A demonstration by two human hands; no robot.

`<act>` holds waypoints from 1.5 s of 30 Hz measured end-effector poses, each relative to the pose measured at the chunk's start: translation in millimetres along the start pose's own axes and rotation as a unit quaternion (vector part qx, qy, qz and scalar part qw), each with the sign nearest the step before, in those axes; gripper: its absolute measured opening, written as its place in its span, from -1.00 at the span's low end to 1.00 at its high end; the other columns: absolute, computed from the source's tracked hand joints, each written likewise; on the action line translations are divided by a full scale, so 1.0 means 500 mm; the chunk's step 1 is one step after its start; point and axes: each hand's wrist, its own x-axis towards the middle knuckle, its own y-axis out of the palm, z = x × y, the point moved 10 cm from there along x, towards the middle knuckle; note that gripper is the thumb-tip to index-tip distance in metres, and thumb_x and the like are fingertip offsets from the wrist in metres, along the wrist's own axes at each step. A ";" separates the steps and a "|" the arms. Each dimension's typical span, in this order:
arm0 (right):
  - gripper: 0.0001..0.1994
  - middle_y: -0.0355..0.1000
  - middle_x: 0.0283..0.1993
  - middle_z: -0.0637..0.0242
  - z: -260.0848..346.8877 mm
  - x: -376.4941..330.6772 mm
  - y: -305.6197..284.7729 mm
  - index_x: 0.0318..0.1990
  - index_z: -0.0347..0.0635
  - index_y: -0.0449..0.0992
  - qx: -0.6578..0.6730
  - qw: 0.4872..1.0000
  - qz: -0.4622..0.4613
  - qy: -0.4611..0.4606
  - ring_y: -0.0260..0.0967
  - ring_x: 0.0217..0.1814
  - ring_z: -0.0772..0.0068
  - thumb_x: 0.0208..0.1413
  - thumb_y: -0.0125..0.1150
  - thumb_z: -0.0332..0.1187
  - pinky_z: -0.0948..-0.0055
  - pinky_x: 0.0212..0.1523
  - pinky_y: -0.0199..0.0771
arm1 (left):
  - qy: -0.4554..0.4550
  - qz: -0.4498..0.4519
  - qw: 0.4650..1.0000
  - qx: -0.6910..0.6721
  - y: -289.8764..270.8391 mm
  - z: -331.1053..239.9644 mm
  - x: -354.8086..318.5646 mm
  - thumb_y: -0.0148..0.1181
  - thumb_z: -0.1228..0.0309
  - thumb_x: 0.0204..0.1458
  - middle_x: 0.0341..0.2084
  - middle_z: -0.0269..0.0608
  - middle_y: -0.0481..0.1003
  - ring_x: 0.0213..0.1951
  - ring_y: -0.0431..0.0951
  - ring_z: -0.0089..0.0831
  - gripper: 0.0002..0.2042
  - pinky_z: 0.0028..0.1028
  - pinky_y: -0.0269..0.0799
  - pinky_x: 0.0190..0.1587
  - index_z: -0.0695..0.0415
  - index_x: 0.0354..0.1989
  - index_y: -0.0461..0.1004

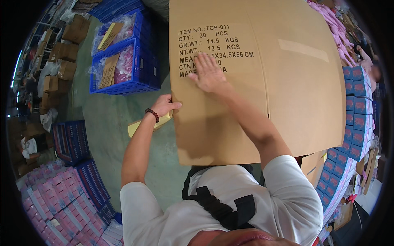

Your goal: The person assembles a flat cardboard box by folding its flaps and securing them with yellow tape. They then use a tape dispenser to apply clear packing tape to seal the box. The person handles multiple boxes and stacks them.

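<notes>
A large brown cardboard carton [230, 119], looking flattened, lies before me with black print on its upper left part. My right hand [210, 74] rests flat on that print, fingers stretched out. At the carton's left edge my left hand [165, 105] is closed on the cardboard, its thumb on top and the other fingers partly hidden. A pale yellow, strip-like thing [137, 128] juts out below my left hand; whether the hand also holds it I cannot tell.
Blue plastic crates [123, 84] with bagged pink goods stand at the far left. Stacked pink boxes [57, 197] fill the near left, beside dark blue crates [72, 141]. Blue boxes [355, 119] are piled along the right, below pink plush-like goods [338, 35]. Brown cartons [63, 51] stand further left.
</notes>
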 end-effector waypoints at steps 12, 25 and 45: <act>-0.35 -0.19 0.49 0.21 -0.401 -0.179 -0.100 0.40 -0.05 -0.04 -0.090 0.979 -0.012 0.185 -0.37 0.54 0.11 0.28 -0.38 0.11 0.02 0.44 -0.39 | -0.004 -0.034 0.998 0.046 -0.009 0.002 -0.007 0.37 0.29 -0.06 -0.32 -0.16 0.58 -0.27 0.56 -0.48 -0.63 -0.48 0.44 -0.16 0.32 -0.19 0.51; 0.04 -0.25 0.46 -0.13 -0.273 -0.320 -0.184 0.38 -0.34 -0.19 0.216 0.955 -0.177 0.098 -0.32 0.52 -0.04 -0.09 0.41 -0.08 0.15 0.42 -0.16 | 0.367 -0.409 0.785 0.285 -0.076 -0.480 -0.317 0.31 0.27 -0.03 -0.61 -0.17 0.52 -0.56 0.52 -0.32 -0.77 -0.42 0.38 -0.49 0.15 -0.32 0.51; -0.75 0.53 -0.25 0.29 -0.101 -0.658 -0.299 -0.12 -0.33 0.51 0.644 0.732 -0.137 0.177 0.44 -0.25 0.54 0.12 0.25 -0.34 0.49 -0.20 0.46 | 0.252 0.121 0.941 0.192 0.319 -0.574 -0.327 0.48 0.24 -0.16 -0.45 -0.41 0.51 -0.43 0.43 -0.71 -0.27 -0.67 0.34 -0.35 0.37 0.14 0.28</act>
